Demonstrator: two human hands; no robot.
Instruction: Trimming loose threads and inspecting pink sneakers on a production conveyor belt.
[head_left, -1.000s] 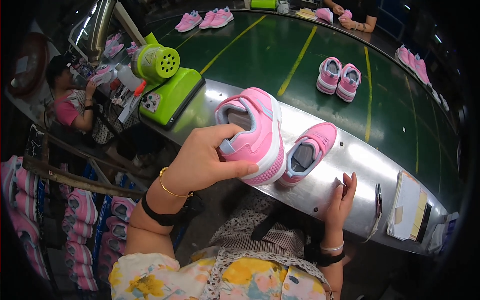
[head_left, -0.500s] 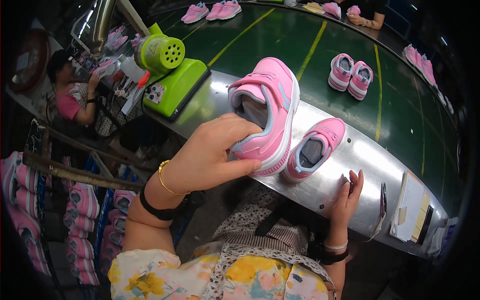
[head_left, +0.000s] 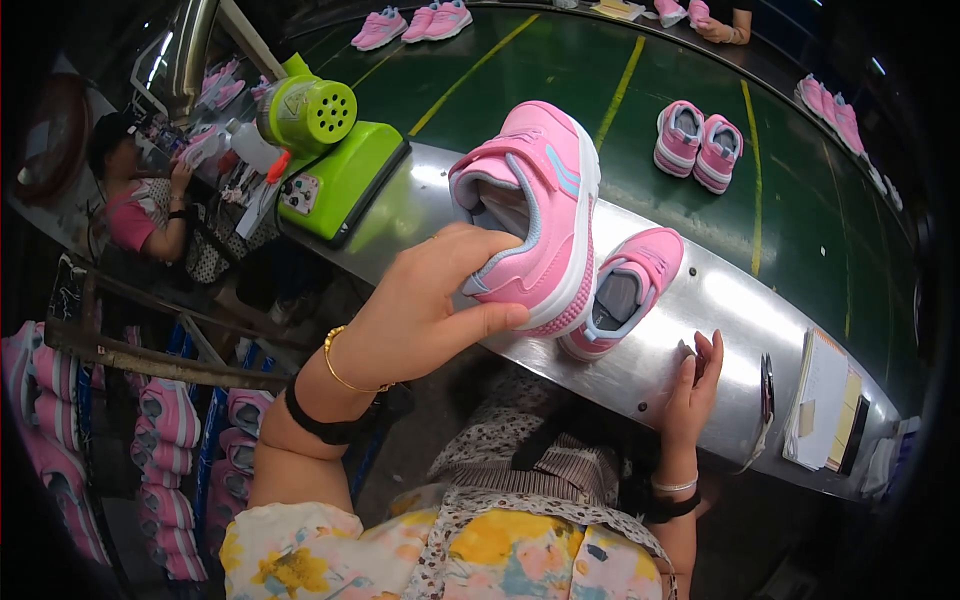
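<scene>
My left hand (head_left: 440, 285) grips a pink sneaker (head_left: 545, 210) by its heel, thumb on the outer back and fingers inside the opening. The sneaker has a strap, pale blue lining and a white and pink sole, and it is tilted above the metal ledge. Just right of it, a second pink sneaker (head_left: 640, 280) stands on the ledge, partly hidden behind the held one. My right hand (head_left: 692, 395) is at the ledge's near edge, right of the second sneaker, palm turned inward. Its fingers are loosely bent and apart from the thumb; I make out nothing held.
A green machine (head_left: 340, 170) stands left on the metal ledge (head_left: 740, 330). Scissors (head_left: 766, 390) and papers (head_left: 820, 400) lie right. Beyond runs a green belt (head_left: 560, 80) carrying a sneaker pair (head_left: 697, 145). A co-worker (head_left: 140, 190) sits left; racked sneakers (head_left: 165, 460) stand lower left.
The held sneaker has turned slightly, showing more of its pink tread. My left hand stays on its heel. My right hand has barely moved, and the whole view has shifted a little.
</scene>
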